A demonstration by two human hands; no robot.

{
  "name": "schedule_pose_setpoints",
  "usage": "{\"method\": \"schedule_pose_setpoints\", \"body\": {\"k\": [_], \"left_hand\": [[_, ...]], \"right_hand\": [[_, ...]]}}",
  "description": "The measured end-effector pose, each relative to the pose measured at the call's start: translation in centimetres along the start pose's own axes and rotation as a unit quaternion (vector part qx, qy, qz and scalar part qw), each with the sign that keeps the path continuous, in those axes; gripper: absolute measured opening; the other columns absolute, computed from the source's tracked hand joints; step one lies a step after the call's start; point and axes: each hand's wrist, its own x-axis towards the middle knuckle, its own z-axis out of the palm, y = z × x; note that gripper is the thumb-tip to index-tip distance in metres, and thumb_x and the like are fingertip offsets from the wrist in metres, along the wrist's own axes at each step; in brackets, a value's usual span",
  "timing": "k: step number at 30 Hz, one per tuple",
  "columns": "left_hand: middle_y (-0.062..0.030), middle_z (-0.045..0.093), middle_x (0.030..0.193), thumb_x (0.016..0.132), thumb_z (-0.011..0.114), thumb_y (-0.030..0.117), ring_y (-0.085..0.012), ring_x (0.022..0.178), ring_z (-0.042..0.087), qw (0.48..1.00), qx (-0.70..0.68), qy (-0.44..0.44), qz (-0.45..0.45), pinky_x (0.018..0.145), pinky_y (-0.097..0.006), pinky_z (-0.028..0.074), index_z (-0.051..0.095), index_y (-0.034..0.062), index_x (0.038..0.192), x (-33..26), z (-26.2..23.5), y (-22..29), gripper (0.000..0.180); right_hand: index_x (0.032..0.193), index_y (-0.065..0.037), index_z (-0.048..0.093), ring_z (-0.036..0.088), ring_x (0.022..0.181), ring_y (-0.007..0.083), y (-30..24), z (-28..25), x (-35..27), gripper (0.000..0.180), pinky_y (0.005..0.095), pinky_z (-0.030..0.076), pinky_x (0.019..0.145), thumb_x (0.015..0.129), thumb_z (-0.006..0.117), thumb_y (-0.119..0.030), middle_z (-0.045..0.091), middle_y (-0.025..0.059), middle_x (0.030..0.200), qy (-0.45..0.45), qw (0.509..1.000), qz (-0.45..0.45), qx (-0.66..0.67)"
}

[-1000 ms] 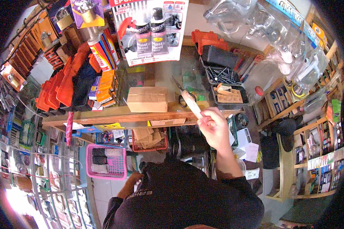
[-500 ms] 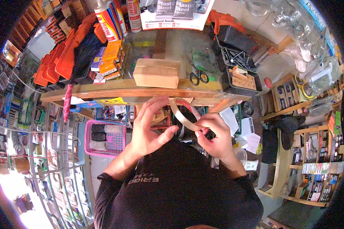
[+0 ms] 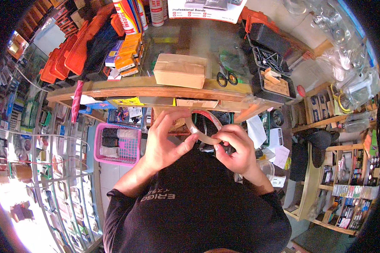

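In front of my chest I hold a roll of clear tape (image 3: 189, 126), a thin ring tilted so its reddish inner core shows. My right hand (image 3: 237, 147) pinches the ring's lower right edge between thumb and bent fingers. Curved round the left side is my left hand (image 3: 166, 137), its fingertips at the top of the roll and its thumb at the bottom. Beyond the hands, a brown cardboard box (image 3: 180, 71) sits on the counter. Black-handled scissors (image 3: 227, 79) lie to the right of that box.
The wooden counter edge (image 3: 156, 90) runs across ahead of my hands. Orange-and-yellow small boxes (image 3: 129, 52) and orange cases (image 3: 78, 50) stand left; a black case of screws (image 3: 269, 61) sits right. A pink basket (image 3: 118, 161) is lower left. Stocked shelves flank both sides.
My left fingers and thumb have come onto the left side of the tape roll, where they stood apart from it. The roll has turned to face me more. The view has shifted slightly.
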Motion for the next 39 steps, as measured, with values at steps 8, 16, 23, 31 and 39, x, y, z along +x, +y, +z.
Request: {"method": "schedule_pose_setpoints", "body": {"k": [8,16,23,31,39], "left_hand": [[-0.0154,0.06,0.111,0.071,0.076,0.014,-0.0306,0.098,0.062,0.999,0.032,0.042,-0.008,0.083,-0.038,0.051,0.059,0.0043,0.107,-0.8,0.2,0.0,0.041],[-0.0162,0.057,0.114,0.071,0.071,0.001,-0.0287,0.1,0.059,0.992,0.074,0.1,-0.028,0.082,-0.036,0.051,0.063,0.0035,0.09,-1.3,1.5,0.1,0.021],[-0.016,0.055,0.112,0.073,0.069,-0.001,-0.0294,0.1,0.058,0.989,0.108,0.102,-0.008,0.082,-0.036,0.052,0.063,0.0032,0.089,-1.5,1.7,-0.5,0.018],[-0.0177,0.049,0.108,0.075,0.059,-0.007,-0.0372,0.096,0.055,0.973,0.191,0.075,0.101,0.079,-0.04,0.05,0.052,-0.0026,0.098,-0.8,1.9,-1.4,0.024],[-0.0211,0.053,0.101,0.079,0.049,-0.012,-0.0377,0.095,0.056,0.996,0.042,-0.039,0.074,0.081,-0.042,0.048,0.043,-0.0022,0.094,-0.1,-0.3,-2.9,0.019]], "right_hand": [[0.093,-0.005,0.062,0.06,0.083,0.0291,-0.1,0.8,0.2,0.028,0.0369,0.051,0.07,0.066,0.07,-0.002,0.058,0.0099,0.093,0.016,1.0,-0.017,-0.021],[0.092,-0.004,0.064,0.059,0.077,0.0258,0.0,2.3,0.7,0.027,0.0334,0.049,0.067,0.067,0.071,0.001,0.061,0.0072,0.09,0.048,0.993,-0.062,-0.082],[0.093,-0.004,0.065,0.058,0.076,0.0261,0.0,2.5,1.0,0.028,0.0342,0.047,0.065,0.067,0.071,0.002,0.062,0.0066,0.09,0.03,0.993,-0.064,-0.093],[0.091,-0.004,0.065,0.058,0.076,0.026,0.3,2.6,0.9,0.025,0.0345,0.047,0.066,0.067,0.071,0.002,0.061,0.0071,0.088,0.028,0.995,-0.06,-0.08],[0.089,-0.004,0.064,0.059,0.075,0.0261,0.2,2.6,0.3,0.018,0.034,0.049,0.067,0.072,0.071,-0.003,0.061,0.0082,0.087,-0.022,0.999,-0.035,0.017]]}}
